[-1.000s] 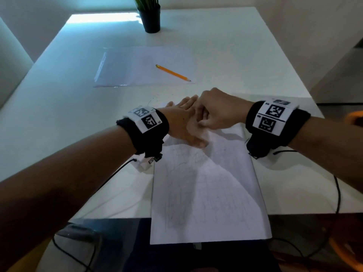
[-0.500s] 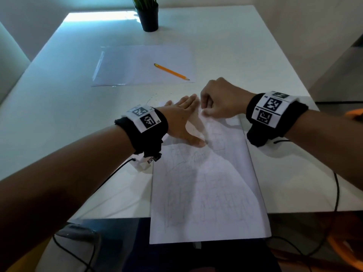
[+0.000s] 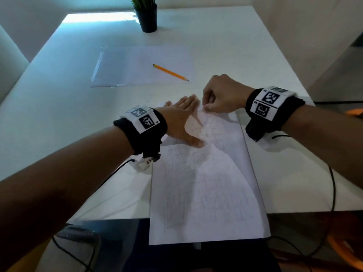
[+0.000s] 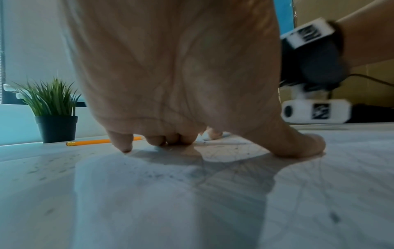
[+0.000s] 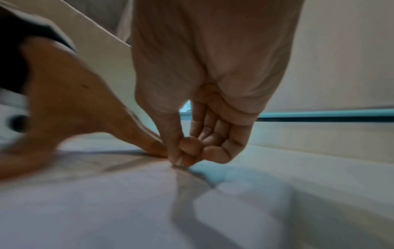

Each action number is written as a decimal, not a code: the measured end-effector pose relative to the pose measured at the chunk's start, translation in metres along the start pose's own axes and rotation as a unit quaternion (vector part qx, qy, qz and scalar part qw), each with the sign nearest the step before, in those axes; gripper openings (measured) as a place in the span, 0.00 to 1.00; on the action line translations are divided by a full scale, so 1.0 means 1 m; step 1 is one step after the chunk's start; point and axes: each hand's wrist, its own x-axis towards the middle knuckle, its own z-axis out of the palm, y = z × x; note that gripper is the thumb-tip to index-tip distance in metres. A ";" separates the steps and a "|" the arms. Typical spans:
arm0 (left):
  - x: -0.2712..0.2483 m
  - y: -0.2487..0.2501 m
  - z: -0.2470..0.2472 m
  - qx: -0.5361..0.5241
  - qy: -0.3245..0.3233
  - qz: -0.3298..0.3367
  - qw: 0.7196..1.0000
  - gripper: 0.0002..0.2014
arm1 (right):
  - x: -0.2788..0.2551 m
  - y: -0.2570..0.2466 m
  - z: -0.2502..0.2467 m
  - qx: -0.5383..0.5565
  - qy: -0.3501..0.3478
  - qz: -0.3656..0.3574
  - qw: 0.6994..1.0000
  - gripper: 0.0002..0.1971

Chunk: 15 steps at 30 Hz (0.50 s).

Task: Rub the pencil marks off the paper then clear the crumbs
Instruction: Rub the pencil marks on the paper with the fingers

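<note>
White tabletop fills the head view, with a pencil-marked sheet of paper lying lengthwise in front of the person, its near edge hanging past the table's edge. Faint grey scribbles cover most of the sheet. The left hand lies flat on the paper's far left part, fingers straight and thumb spread, pressing the sheet down — the left wrist view shows the fingertips and thumb planted on the surface. Just beside it, the right hand is curled at the paper's far edge, thumb and forefinger pinched together at a spot on the sheet; the right wrist view shows a small pale object between the fingertips, too blurred to name. Dark crumbs speckle the surface near the left hand. Farther back, a yellow pencil rests on a second, blank sheet, well apart from the hands. A potted plant in a black pot stands near the table's far edge. Black wristbands with printed markers wrap both wrists — cables trail from them.
</note>
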 end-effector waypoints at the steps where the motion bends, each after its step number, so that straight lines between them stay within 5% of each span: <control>1: -0.001 0.000 0.000 -0.001 -0.001 0.001 1.000 0.68 | 0.000 -0.002 0.003 0.003 -0.005 -0.008 1.000 0.02; 4: 0.000 -0.001 0.000 -0.010 0.000 0.004 1.000 0.68 | -0.004 -0.008 0.010 0.011 -0.056 -0.035 0.998 0.01; 9: -0.004 -0.001 -0.001 0.005 0.003 0.001 1.000 0.68 | 0.001 0.024 0.000 0.082 -0.034 0.094 0.992 0.06; 12: -0.007 -0.001 -0.001 0.031 0.014 -0.019 0.999 0.71 | 0.000 0.026 0.002 0.144 -0.046 0.111 0.982 0.06; 15: -0.014 0.005 0.008 0.065 0.060 0.070 0.994 0.67 | -0.001 0.029 0.002 0.195 -0.049 0.117 0.973 0.05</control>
